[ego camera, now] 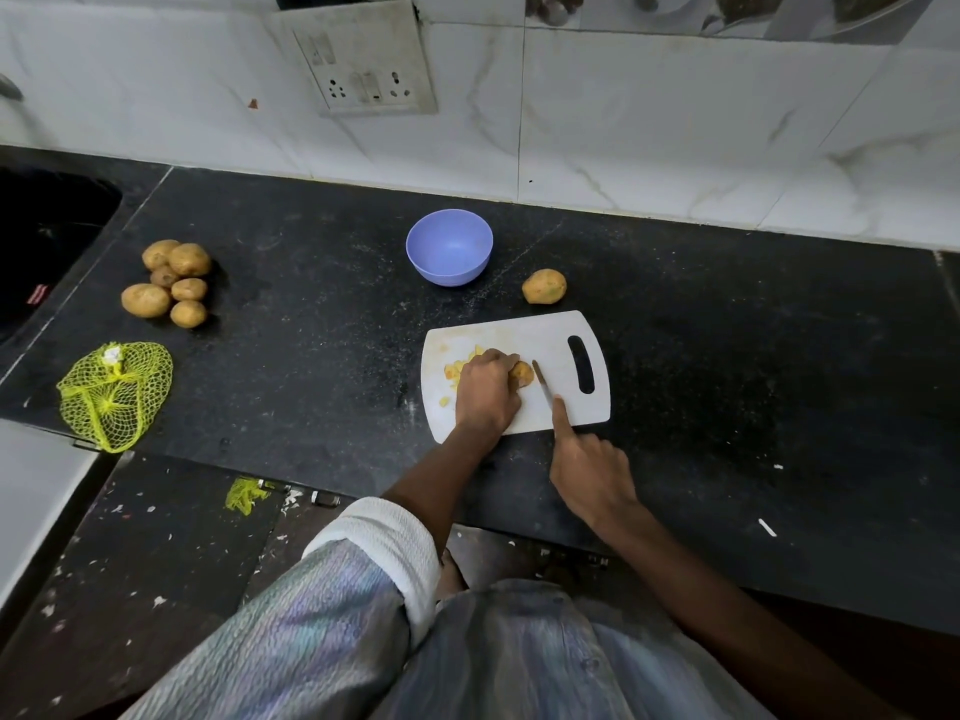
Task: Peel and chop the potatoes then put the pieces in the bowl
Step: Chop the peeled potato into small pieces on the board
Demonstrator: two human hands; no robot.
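Observation:
On the white cutting board (550, 335) my left hand (485, 392) grips a potato (522, 374), which shows just past my fingertips. My right hand (589, 470) holds a knife (543, 387) with the index finger laid along its spine; the blade stands right beside the potato's right end. Yellow chopped pieces (457, 368) lie on the board left of my left hand. A purple bowl (449, 246), with nothing inside, stands behind the board. One partly peeled potato (544, 286) rests on the black counter between bowl and board.
Several unpeeled potatoes (169, 283) are heaped at the counter's left. A yellow net bag (114, 394) lies near the front left edge. A dark sink (47, 236) is at far left. A wall socket (363, 65) sits on the tiled wall.

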